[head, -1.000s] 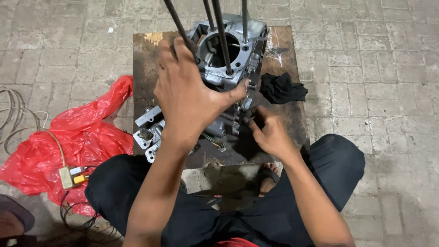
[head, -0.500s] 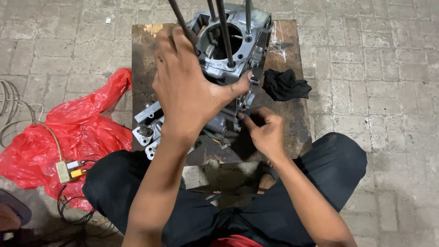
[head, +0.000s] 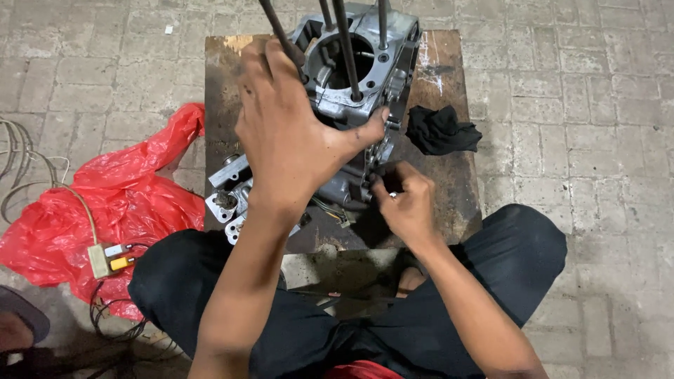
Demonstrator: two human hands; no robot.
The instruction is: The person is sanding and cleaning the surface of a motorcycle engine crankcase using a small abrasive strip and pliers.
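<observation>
A grey metal engine crankcase (head: 365, 49) with several long dark studs (head: 347, 49) standing up from it rests on a dark wooden board (head: 449, 175). My left hand (head: 295, 137) lies over the top of the case, fingers wrapped on its near side and thumb hooked against its right edge. My right hand (head: 404, 203) is closed at the lower right side of the case, fingertips pinching a small part there; what it grips is hidden by the fingers. More grey casing (head: 228, 200) sticks out to the left under my left forearm.
A black rag (head: 442, 130) lies on the board to the right. A crumpled red plastic bag (head: 119, 196) sits on the paved floor at left, with a small box with a yellow switch (head: 109, 256) and cables (head: 21, 168). My black-trousered legs flank the board.
My right hand has shifted slightly up and left along the lower right of the case. My left hand keeps its hold on top.
</observation>
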